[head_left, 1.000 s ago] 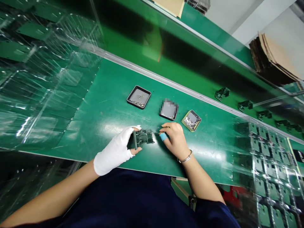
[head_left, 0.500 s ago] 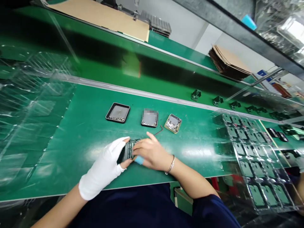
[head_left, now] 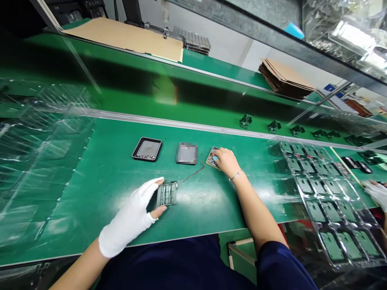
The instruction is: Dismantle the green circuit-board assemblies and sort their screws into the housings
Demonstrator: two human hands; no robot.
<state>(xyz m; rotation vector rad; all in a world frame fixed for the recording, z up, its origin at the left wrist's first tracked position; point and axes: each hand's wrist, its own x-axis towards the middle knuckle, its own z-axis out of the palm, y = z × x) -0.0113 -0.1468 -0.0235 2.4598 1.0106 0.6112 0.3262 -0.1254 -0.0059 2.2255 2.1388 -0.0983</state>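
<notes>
My left hand [head_left: 137, 213], in a white glove with bare fingertips, grips a dark green slotted part [head_left: 167, 194] by its edges, on or just above the table. My right hand [head_left: 227, 162], bare with a bracelet and a light blue cover on one digit, reaches into a small yellowish-rimmed tray [head_left: 214, 167] of tiny metal pieces. Its fingers are bent together; whatever is between them is hidden. A hex key [head_left: 194, 172] lies between the hands. Left of that tray are a blurred-out grey tray [head_left: 187, 154] and a black-rimmed tray [head_left: 147, 149] with small metal pieces.
Clear plastic blister trays [head_left: 317, 187] with green parts stand at the right; more clear trays [head_left: 39, 161] lie at left. Several green parts [head_left: 246, 121] line the back ledge. A co-worker's gloved hand [head_left: 375, 192] shows at the far right. A metal rail [head_left: 169, 123] crosses behind.
My right hand has left the green part and moved right and away from me to the small tray of metal pieces. My left hand still holds the green part. The view has shifted slightly.
</notes>
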